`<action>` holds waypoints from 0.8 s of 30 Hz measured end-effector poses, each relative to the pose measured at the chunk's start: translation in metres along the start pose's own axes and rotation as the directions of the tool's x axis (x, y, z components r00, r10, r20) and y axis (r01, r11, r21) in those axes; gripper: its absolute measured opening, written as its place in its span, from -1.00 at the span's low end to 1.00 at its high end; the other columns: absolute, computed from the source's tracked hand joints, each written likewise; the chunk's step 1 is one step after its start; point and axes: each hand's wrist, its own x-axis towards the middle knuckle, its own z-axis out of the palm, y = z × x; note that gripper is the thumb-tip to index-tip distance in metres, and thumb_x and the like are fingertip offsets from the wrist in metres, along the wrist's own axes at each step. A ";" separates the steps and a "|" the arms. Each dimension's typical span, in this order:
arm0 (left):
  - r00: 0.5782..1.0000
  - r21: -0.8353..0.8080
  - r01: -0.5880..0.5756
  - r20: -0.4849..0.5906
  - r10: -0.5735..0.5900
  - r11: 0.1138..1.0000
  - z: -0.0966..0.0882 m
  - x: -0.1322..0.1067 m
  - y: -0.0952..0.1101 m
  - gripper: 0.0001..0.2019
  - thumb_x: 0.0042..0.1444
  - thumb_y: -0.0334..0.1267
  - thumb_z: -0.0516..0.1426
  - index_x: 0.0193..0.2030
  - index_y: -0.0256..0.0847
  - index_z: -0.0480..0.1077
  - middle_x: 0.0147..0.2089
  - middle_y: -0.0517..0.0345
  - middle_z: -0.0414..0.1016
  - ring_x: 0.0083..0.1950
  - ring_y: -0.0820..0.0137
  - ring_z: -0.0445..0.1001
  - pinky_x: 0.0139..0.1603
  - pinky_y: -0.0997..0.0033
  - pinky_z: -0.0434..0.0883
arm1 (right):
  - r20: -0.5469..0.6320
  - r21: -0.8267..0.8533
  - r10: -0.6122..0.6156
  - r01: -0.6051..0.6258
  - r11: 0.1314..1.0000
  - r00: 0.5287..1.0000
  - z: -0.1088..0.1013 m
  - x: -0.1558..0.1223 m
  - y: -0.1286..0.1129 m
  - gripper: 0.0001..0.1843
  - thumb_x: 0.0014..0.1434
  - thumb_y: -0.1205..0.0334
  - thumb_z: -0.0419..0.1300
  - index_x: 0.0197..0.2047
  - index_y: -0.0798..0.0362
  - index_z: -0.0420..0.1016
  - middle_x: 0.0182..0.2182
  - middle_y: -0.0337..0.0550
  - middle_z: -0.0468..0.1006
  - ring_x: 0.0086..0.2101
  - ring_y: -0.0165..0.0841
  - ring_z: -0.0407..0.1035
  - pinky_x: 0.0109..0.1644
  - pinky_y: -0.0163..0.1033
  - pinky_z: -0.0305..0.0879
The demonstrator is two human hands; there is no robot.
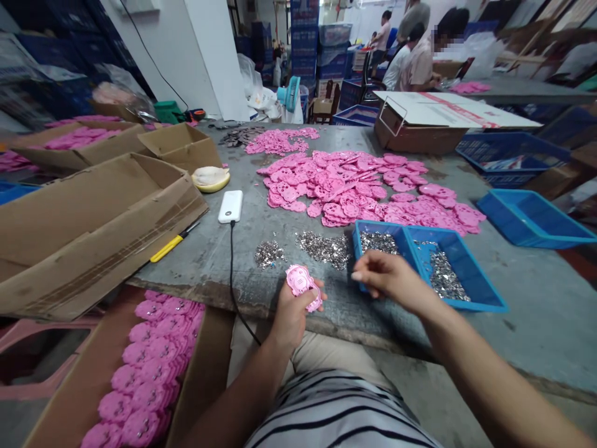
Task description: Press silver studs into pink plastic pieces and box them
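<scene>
My left hand [293,311] is closed around a pink plastic piece [298,281], its thumb pressed on the lower part, just above the table's front edge. My right hand [380,274] hovers at the front left of a blue divided tray [485,305], thumb and fingertips pinched together; whatever they hold is too small to make out. Small shiny metal parts [448,277] lie in both compartments. Left of the tray, more loose metal parts [324,247] are spread on the table, with a smaller heap [269,254] beside them. Beyond lies a big pile of pink pieces [345,186].
A white power bank [231,206] with a black cable [232,267] lies left of the heaps. A yellow-handled tool [166,249] rests by a cardboard box [93,218]. Below the edge, a carton holds stacked pink pieces [153,354]. An empty-looking blue bin [536,218] stands right. People sit behind.
</scene>
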 end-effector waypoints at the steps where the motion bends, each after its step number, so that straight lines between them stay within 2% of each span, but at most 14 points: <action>1: 1.000 0.006 -0.003 -0.010 0.003 1.000 0.001 -0.002 0.001 -0.42 -0.30 -0.28 0.30 -0.05 -0.23 0.28 -0.35 0.19 0.49 -0.45 0.43 0.46 -0.56 0.51 0.34 | 0.098 0.044 0.005 -0.010 0.999 0.995 0.014 0.004 0.001 -0.43 -0.29 -0.22 0.40 -0.49 0.04 0.27 -0.71 -0.43 0.28 -0.73 -0.55 0.12 -0.68 -0.40 0.03; 4: 0.996 0.071 -0.035 -0.074 0.040 0.997 0.002 -0.006 0.004 -0.44 -0.35 -0.29 0.35 -0.12 -0.25 0.33 -0.38 0.22 0.47 -0.48 0.47 0.41 -0.58 0.53 0.33 | 0.281 0.093 -0.006 -0.021 0.995 0.960 0.046 0.014 0.006 -0.46 -0.25 -0.15 0.41 -0.50 0.05 0.24 -0.66 -0.39 0.38 -0.75 -0.59 0.12 -0.72 -0.44 0.00; 7: 0.990 0.125 -0.048 -0.129 0.064 0.991 -0.001 -0.006 0.007 -0.45 -0.41 -0.30 0.39 -0.17 -0.25 0.36 -0.42 0.26 0.45 -0.50 0.49 0.38 -0.60 0.54 0.33 | 0.328 0.078 -0.041 0.017 0.997 0.944 0.060 0.021 0.010 -0.50 -0.18 -0.12 0.38 -0.49 0.05 0.24 -0.65 -0.38 0.40 -0.75 -0.59 0.14 -0.73 -0.45 0.01; 12: 0.990 0.154 -0.032 -0.129 0.052 0.988 -0.007 -0.005 0.010 -0.48 -0.43 -0.29 0.40 -0.24 -0.25 0.36 -0.47 0.27 0.42 -0.54 0.49 0.37 -0.64 0.54 0.31 | 0.336 -0.028 -0.095 0.110 0.993 0.937 0.062 0.025 0.012 -0.61 -0.05 -0.03 0.32 -0.49 0.03 0.23 -0.64 -0.36 0.42 -0.73 -0.57 0.14 -0.68 -0.43 0.04; 16: 0.995 0.189 0.002 -0.103 0.018 0.982 -0.006 -0.005 0.013 -0.52 -0.42 -0.29 0.40 -0.29 -0.25 0.34 -0.51 0.28 0.41 -0.58 0.49 0.37 -0.68 0.56 0.28 | 0.350 -0.128 -0.126 0.181 0.975 0.928 0.061 0.024 0.004 -0.76 0.04 0.19 0.25 -0.49 0.02 0.24 -0.61 -0.34 0.47 -0.68 -0.54 0.17 -0.59 -0.41 0.08; 20: 0.997 0.140 0.072 -0.032 -0.068 0.988 -0.008 -0.007 0.018 -0.50 -0.43 -0.25 0.41 -0.31 -0.26 0.32 -0.51 0.26 0.41 -0.58 0.49 0.39 -0.71 0.59 0.27 | 0.383 -0.213 -0.144 0.239 0.947 0.912 0.058 0.022 -0.007 -0.80 0.05 0.36 0.19 -0.52 0.02 0.23 -0.65 -0.37 0.43 -0.64 -0.52 0.18 -0.53 -0.41 0.08; 24: 0.988 0.071 0.130 0.068 -0.135 0.989 -0.012 -0.008 0.023 -0.54 -0.39 -0.24 0.39 -0.33 -0.26 0.31 -0.50 0.25 0.40 -0.56 0.48 0.41 -0.72 0.59 0.28 | 0.394 -0.230 -0.150 0.256 0.939 0.907 0.056 0.023 -0.014 -0.78 0.05 0.33 0.21 -0.53 0.02 0.23 -0.70 -0.39 0.36 -0.64 -0.51 0.16 -0.52 -0.40 0.07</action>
